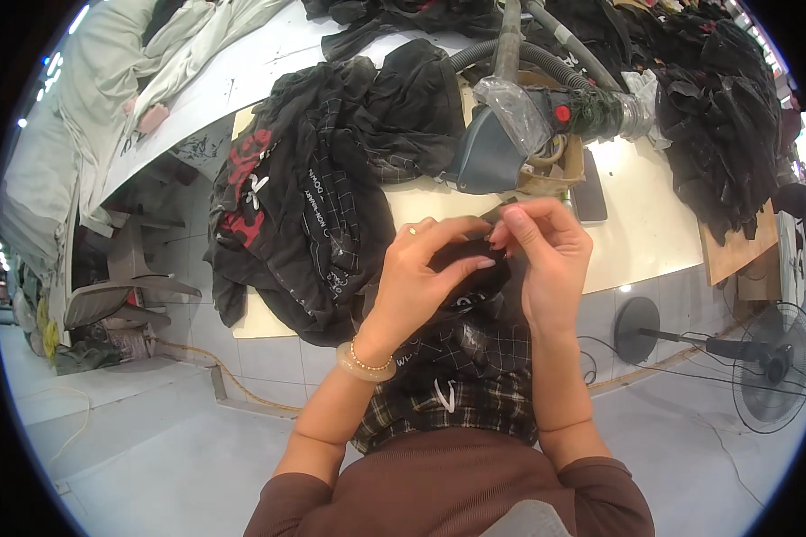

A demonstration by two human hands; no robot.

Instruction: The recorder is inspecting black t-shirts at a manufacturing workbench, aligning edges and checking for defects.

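Note:
In front of my body, both hands are raised over my lap at the near edge of the table. My left hand [425,268], with a ring and bracelets at the wrist, is closed on a piece of black cloth [476,279], its thumb and fingers curved around it. Beside it, my right hand [551,255] pinches the same cloth near its top edge with thumb and fingertips. The cloth hangs toward my lap, where black fabric with a white grid pattern [475,349] lies. Whether anything small sits between the right fingertips is hidden.
A pile of black printed garments [304,188] lies on the cream table [645,233] at left. Beyond my hands stands a blue-grey machine [488,148] with hoses, near a dark phone-like slab [589,197]. More black clothes [721,134], a fan [773,367] and a chair [121,291] surround me.

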